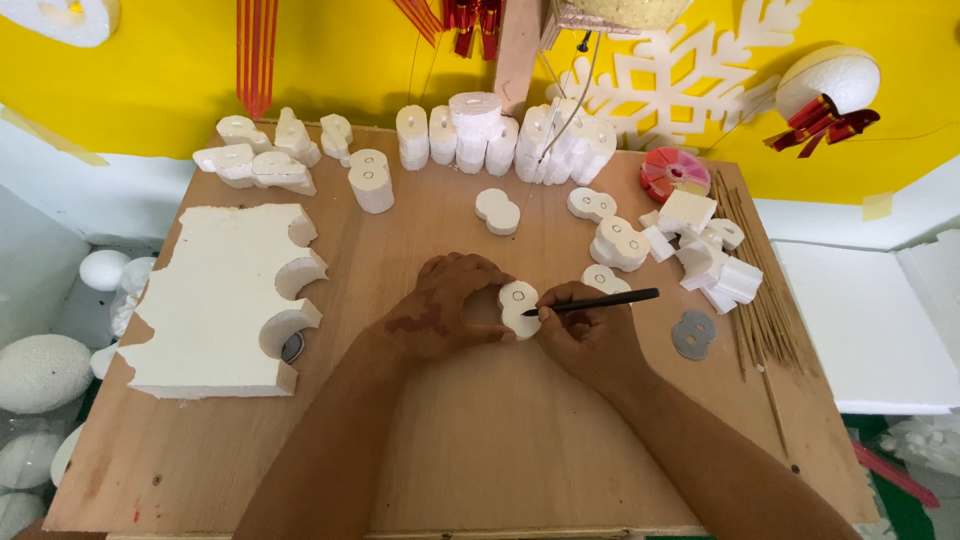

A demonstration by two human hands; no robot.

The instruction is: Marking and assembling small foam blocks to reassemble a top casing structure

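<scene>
The left hand (445, 300) has its grip clamped on a small white figure-eight foam cutout (517, 307), fingers curled over its left edge and pinning it to the middle of the brown wooden tabletop (480, 450). The right hand (585, 335) has its grip closed on a slim black pen (592, 301), whose tip touches the cutout's right side. Just right lie more white foam eight shapes (618, 243), a grey eight-shaped template (693, 334) and thin wooden sticks (765, 310). Far left sits a thick white foam slab with scalloped cut edges (220, 300).
</scene>
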